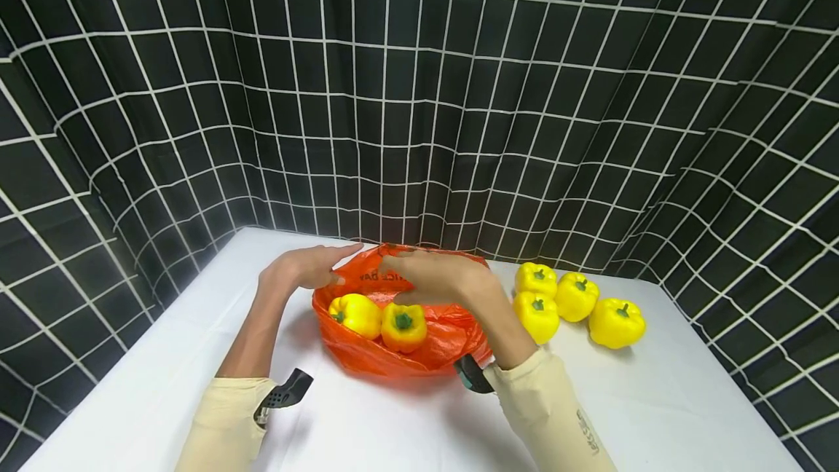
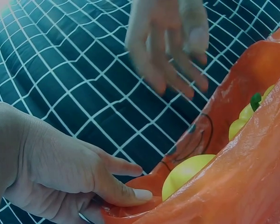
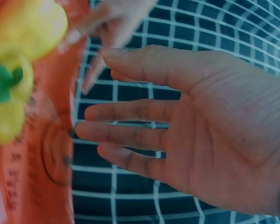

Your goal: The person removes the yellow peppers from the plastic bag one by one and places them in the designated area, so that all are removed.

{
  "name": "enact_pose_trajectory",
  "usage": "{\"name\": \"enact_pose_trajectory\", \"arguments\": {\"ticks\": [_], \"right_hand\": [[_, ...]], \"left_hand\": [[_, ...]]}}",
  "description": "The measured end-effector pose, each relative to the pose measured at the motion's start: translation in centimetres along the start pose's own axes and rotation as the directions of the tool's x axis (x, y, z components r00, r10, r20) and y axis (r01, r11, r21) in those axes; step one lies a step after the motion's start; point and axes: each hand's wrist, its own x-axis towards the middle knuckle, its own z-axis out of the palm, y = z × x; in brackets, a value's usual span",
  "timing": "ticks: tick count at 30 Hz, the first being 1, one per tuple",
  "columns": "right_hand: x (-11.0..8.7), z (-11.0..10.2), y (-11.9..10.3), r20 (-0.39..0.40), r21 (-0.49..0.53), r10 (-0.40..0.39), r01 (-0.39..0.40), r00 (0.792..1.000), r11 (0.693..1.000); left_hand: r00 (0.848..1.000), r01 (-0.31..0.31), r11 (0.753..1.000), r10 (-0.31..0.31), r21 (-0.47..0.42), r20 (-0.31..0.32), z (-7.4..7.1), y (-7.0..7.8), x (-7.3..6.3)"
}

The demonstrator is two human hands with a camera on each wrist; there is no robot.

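Observation:
A red-orange plastic bag (image 1: pixel 367 355) lies with its mouth spread, and two yellow bell peppers show inside, the left bell pepper (image 1: pixel 357 314) and the right bell pepper (image 1: pixel 403 328). At the bag's left rim my left hand (image 1: pixel 308 266) holds the plastic, its thumb (image 2: pixel 137 195) on the inner side and its index finger stretched out. My right hand (image 1: pixel 435 279) hovers over the bag's far right part. In the right wrist view its palm (image 3: pixel 214 135) faces the camera with straight fingers, holding nothing. The right forearm hides part of the bag.
Several more yellow bell peppers (image 1: pixel 577 297) stand grouped on the white table (image 1: pixel 662 399), to the right of the bag. Behind and beside the table hangs black cloth (image 1: pixel 406 93) with a white grid. Dark wrist devices (image 1: pixel 288 390) sit at both cuffs.

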Motion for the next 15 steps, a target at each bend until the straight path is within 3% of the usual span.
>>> {"name": "enact_pose_trajectory", "arguments": {"ticks": [7, 15], "right_hand": [[4.7, 0.4, -0.6, 0.196, 0.055, -0.007, -0.004, 0.981, 0.998], [7.5, 1.7, -0.9, 0.276, 0.109, -0.043, 0.013, 0.96, 0.994]], "left_hand": [[1.0, 0.015, 1.0, -0.015, -0.009, 0.023, -0.1, -0.1, -0.1], [1.0, 0.003, 1.0, -0.003, 0.0, 0.011, -0.2, -0.1, -0.2]]}}
